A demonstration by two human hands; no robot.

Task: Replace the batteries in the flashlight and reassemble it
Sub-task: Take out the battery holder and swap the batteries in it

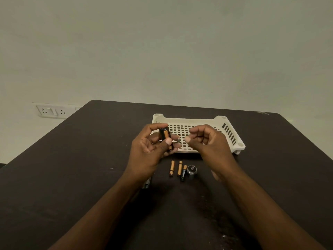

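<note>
My left hand grips a black battery holder with copper-and-black batteries in it, held upright above the table. My right hand hovers just to its right, fingers curled, thumb and forefinger pinched; whether anything is between them I cannot tell. Three loose batteries lie side by side on the dark table: one, a second and a third. Beside them stands the flashlight's round head cap. Part of the silver flashlight body peeks out from under my left forearm.
A white perforated plastic tray sits behind my hands, toward the table's far edge. A wall socket panel is on the wall at the left. The table's left edge runs diagonally from the back toward me.
</note>
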